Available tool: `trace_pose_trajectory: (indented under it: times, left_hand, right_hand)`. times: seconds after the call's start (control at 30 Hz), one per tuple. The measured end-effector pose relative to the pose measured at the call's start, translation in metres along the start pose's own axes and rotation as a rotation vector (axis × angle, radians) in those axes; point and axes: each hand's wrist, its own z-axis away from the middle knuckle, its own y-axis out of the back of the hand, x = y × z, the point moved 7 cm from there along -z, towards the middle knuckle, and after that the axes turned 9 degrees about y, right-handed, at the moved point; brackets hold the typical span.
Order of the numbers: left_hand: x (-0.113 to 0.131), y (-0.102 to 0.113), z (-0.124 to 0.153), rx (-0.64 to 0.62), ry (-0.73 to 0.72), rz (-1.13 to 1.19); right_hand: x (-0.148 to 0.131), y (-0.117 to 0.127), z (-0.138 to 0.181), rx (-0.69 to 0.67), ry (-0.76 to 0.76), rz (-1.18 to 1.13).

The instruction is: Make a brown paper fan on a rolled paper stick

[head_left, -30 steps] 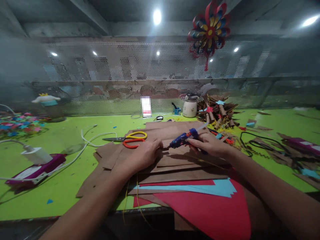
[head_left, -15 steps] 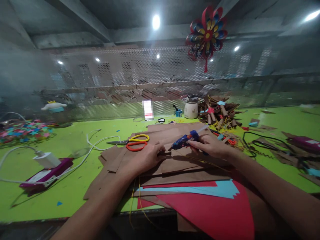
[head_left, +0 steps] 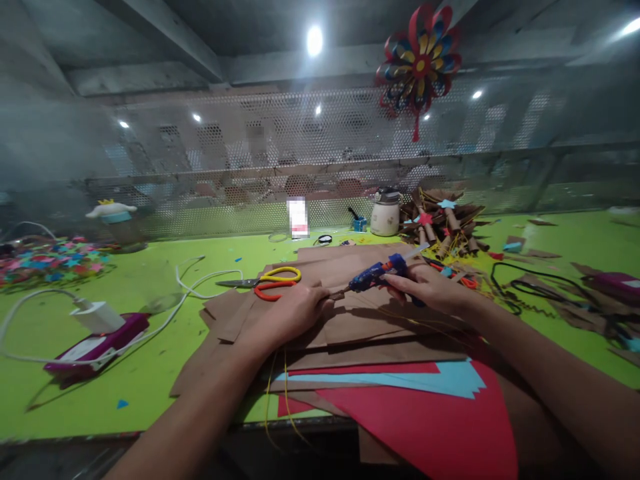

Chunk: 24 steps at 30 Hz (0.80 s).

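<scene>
My right hand (head_left: 423,285) is wrapped round a dark blue hot glue gun (head_left: 380,272), with a clear glue stick poking out of its back end. The gun's nozzle points left, close to a small brown paper piece (head_left: 339,295). My left hand (head_left: 303,305) pinches that piece between thumb and fingers, just above a stack of brown kraft paper (head_left: 370,327). Thin yellow string (head_left: 395,313) runs across the paper, and more hangs below my left wrist. Scissors (head_left: 273,283) with yellow and orange handles lie beside my left hand, blades to the left.
Red paper (head_left: 425,427) and light blue sheets (head_left: 450,380) stick out at the table's front edge. A purple power strip (head_left: 100,347) with a white cable lies left. Behind stand a white bottle (head_left: 385,215) and a pile of brown paper rolls (head_left: 445,223). A perforated metal screen (head_left: 240,153) closes the back.
My left hand has raised the small brown paper piece slightly, so it shows more clearly near the nozzle. The glue gun has shifted a little right and up. The whole view has moved slightly.
</scene>
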Motion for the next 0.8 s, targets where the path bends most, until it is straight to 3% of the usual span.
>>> trace_pose_trajectory:
  times: [0.4,0.8]
  left_hand:
    - [-0.005,-0.002,0.002,0.027,0.062,-0.022]
    - [-0.002,-0.003,0.002,-0.006,0.063,0.014]
  right_hand:
    - [-0.002,-0.002,0.001,-0.045,0.029,0.082]
    - [-0.009,0.0,-0.004,0.002,0.1,0.054]
